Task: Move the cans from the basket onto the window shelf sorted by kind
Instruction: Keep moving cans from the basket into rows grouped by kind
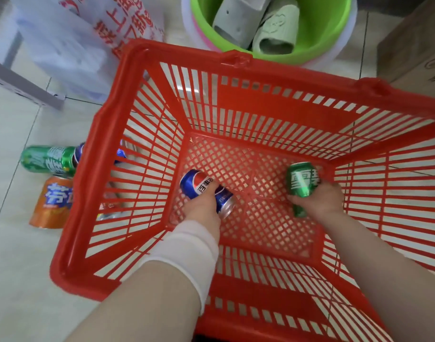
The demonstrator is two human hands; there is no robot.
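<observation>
1. Left grip (202, 206): fingers curled over a blue can (195, 182) and holding it firmly. A white cuff (186, 250) covers the wrist.
2. Right grip (321, 201): fingers and thumb wrapped round a green can (300, 180), holding it firmly.
3. Blue can: red, white and blue round emblem, white lettering, silver end turned to 5 o'clock. It is tilted on its side at 8 o'clock of the basket bottom.
4. Green can: large white characters on glossy green, top toward 12 o'clock. It sits at 3 o'clock of the basket bottom, close to the far right corner.
5. Basket (297, 74): red plastic with slatted walls and a lattice bottom. Both arms reach inside, and the two cans are well apart.
6. Floor (19, 267): pale glossy tiles with dark joints. Just outside the basket's 9 o'clock wall lie a second green can (48, 159), an orange can (52, 201) with white and blue lettering, and a second blue can (79, 151), partly hidden by the rim.
7. Surroundings: at 12 o'clock, a green basin (334, 28) holding grey-green slippers (260, 23). At 11 o'clock, a white bag (70, 40) with red print. At 2 o'clock, a cardboard box (413, 45).
</observation>
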